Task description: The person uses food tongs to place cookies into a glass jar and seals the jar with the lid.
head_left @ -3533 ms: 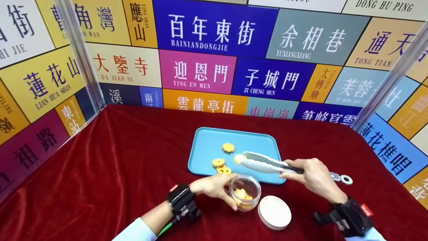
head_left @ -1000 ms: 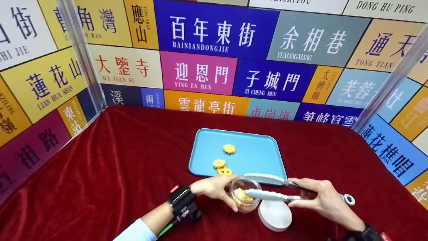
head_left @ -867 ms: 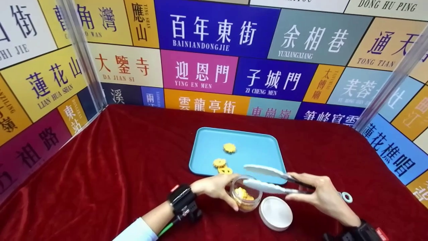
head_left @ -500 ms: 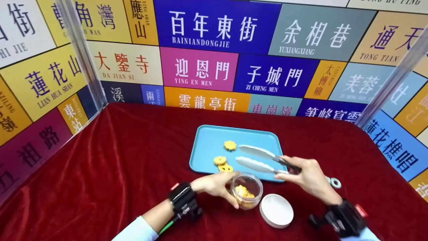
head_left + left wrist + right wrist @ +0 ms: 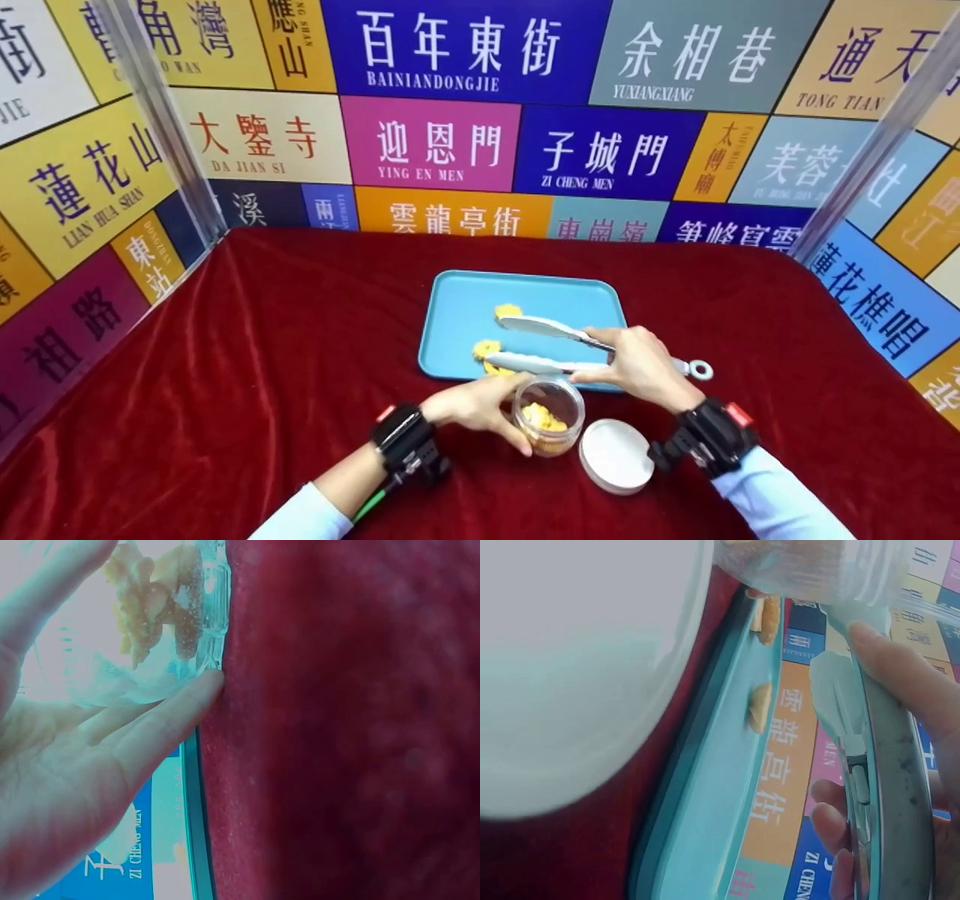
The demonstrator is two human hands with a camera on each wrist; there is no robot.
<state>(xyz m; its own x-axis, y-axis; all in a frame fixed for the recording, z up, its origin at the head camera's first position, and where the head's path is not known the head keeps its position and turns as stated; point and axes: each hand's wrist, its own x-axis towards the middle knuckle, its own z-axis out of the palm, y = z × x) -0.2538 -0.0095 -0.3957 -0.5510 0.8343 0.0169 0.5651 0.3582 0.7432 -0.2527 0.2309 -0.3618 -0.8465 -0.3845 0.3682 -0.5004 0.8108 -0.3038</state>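
Note:
My left hand point(image 5: 480, 405) curls round a clear jar point(image 5: 550, 420) with yellow biscuits point(image 5: 541, 417) inside; its mouth is uncovered. My right hand point(image 5: 639, 367) grips a pair of tongs point(image 5: 551, 330), whose two pale blue heads stand apart with nothing seen between them. The heads hang over the blue tray point(image 5: 450, 300). One head overlaps a scalloped biscuit point(image 5: 507, 310) in the head view; the other partly covers two more biscuits, one of them a round one point(image 5: 486, 349). Whether the tongs touch any biscuit, I cannot tell. In the right wrist view a biscuit point(image 5: 760, 708) lies on the tray.
A white lid point(image 5: 616, 454) lies on the red cloth point(image 5: 315, 337) right of the jar, near my right wrist. Behind the table stands a wall of coloured street-name signs point(image 5: 431, 142), with clear upright posts point(image 5: 161, 120) at the corners.
The right hand took the tongs, which held a biscuit at first, to the jar's mouth, then swung them back left over the tray with spread heads. The left hand keeps hold of the jar.

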